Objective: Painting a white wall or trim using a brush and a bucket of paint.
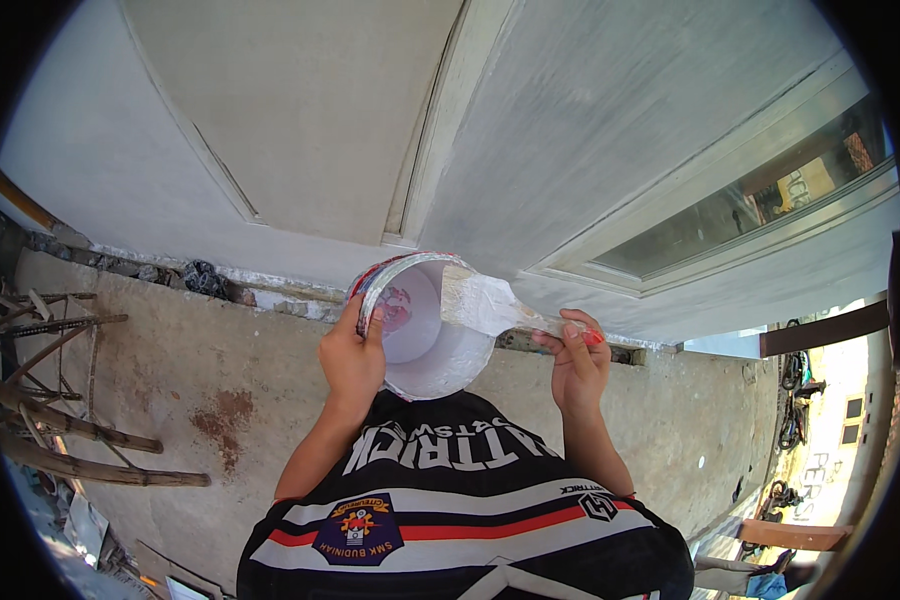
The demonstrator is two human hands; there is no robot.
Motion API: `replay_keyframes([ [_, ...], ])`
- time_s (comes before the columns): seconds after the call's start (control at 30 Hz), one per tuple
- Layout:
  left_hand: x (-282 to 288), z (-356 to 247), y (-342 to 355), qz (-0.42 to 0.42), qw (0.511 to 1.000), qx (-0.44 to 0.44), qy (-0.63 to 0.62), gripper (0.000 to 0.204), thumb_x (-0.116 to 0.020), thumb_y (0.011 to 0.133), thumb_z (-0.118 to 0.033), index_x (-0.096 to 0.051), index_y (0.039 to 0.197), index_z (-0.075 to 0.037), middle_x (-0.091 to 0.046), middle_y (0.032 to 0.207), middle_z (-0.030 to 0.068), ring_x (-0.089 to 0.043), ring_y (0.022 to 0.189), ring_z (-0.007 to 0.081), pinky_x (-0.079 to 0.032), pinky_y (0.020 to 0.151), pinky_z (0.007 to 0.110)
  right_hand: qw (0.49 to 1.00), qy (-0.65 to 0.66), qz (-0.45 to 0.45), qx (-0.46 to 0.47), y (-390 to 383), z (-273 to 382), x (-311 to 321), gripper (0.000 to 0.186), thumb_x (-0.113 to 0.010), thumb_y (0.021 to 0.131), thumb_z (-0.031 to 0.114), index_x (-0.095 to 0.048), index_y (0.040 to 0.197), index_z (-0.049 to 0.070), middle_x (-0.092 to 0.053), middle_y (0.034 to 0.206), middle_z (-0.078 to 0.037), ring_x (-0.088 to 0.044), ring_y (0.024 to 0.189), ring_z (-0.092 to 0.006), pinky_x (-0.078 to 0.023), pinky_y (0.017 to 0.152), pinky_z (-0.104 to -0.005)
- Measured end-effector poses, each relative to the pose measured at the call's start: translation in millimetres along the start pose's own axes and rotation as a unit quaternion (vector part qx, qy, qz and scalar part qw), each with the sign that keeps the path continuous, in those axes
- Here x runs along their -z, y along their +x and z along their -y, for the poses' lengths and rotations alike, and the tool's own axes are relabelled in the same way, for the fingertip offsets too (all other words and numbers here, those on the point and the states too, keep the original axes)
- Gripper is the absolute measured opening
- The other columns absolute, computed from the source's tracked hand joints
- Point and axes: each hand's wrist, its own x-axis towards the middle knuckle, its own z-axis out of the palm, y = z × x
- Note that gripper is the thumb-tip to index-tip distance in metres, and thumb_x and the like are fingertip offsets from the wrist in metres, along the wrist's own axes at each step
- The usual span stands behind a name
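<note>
- A person in a dark shirt (pixel 455 455) stands over a concrete floor (pixel 160 365), close to a pale wall (pixel 610 110); the left hand (pixel 352 352) grips the bucket (pixel 450 370) at its left rim, thumb over the edge.
- The right hand (pixel 578 362) pinches the handle of a brush (pixel 485 303) between thumb and fingers, its white-coated head above the right part of the bucket's mouth; whether it touches the rim, I cannot tell.
- A drip looks the likeliest mishap: paint clings thickly to the brush, and a swing outside the rim could spatter floor or shirt.
- The bucket could tip or slip, since one hand holds it at one side only and the crusted rim may give a poor grip; how much liquid lies inside is hard to judge from here.
- White smears on the handle, if wet, could let the brush twist or drop from those fingers.
- Glass (pixel 750 200) set in a frame at right could catch stray paint should a loaded brush pass near it.
- At left, wooden poles (pixel 110 470) lie near the floor's edge, a possible trip for a careless sidestep.
</note>
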Motion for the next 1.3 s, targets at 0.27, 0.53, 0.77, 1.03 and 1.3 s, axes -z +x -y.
replay_keyframes([
  [0.27, -3, 8, -2, -0.016, 1.000, -0.023, -0.009, 0.030, -0.061, 0.082, -0.022, -0.060, 0.106, -0.003, -0.061, 0.071, 0.0200, -0.062, 0.059, 0.0314, -0.047, 0.057, 0.036, 0.972, -0.223, 0.033, 0.066, -12, -18, 7, 0.017, -0.060, 0.084, 0.005, -0.060, 0.100, 0.000, -0.057, 0.096, -0.007, -0.054, 0.084, -0.0144, -0.044, 0.072, -0.0242],
  [0.53, -6, 5, -8, 0.018, 1.000, -0.006, 0.020, 0.029, -0.061, 0.083, -0.022, -0.060, 0.105, -0.003, -0.061, 0.069, 0.0194, -0.060, 0.056, 0.0298, -0.046, 0.054, 0.035, 0.908, -0.392, 0.085, 0.123, -15, -33, -25, 0.015, -0.065, 0.077, 0.002, -0.063, 0.093, 0.003, -0.059, 0.084, -0.009, -0.056, 0.074, -0.0151, -0.044, 0.065, -0.0249],
  [0.77, -16, 11, -17, 0.014, 1.000, -0.006, 0.003, 0.032, -0.061, 0.083, -0.018, -0.059, 0.108, 0.001, -0.062, 0.068, 0.0196, -0.061, 0.056, 0.0244, -0.046, 0.055, 0.033, 0.873, -0.432, 0.106, 0.199, -7, -57, -37, 0.017, -0.065, 0.076, 0.003, -0.063, 0.093, 0.005, -0.055, 0.074, -0.010, -0.055, 0.062, -0.0212, -0.044, 0.053, -0.0277],
  [1.03, -9, 6, -22, 0.058, 0.998, 0.021, -0.004, 0.031, -0.059, 0.084, -0.016, -0.057, 0.109, 0.002, -0.064, 0.076, 0.0201, -0.065, 0.066, 0.0249, -0.048, 0.061, 0.032, 0.887, -0.421, 0.102, 0.160, -10, -59, -34, 0.016, -0.065, 0.077, 0.006, -0.063, 0.093, 0.005, -0.054, 0.072, -0.010, -0.054, 0.061, -0.0205, -0.043, 0.054, -0.0282],
  [1.3, -1, 10, -27, 0.046, 0.999, -0.008, -0.018, 0.030, -0.059, 0.085, -0.016, -0.057, 0.109, 0.002, -0.064, 0.076, 0.0195, -0.065, 0.066, 0.0236, -0.048, 0.062, 0.032, 0.881, -0.423, 0.091, 0.194, -19, -60, -39, 0.016, -0.064, 0.077, 0.006, -0.062, 0.094, 0.004, -0.055, 0.076, -0.011, -0.057, 0.063, -0.0243, -0.046, 0.056, -0.0293],
])
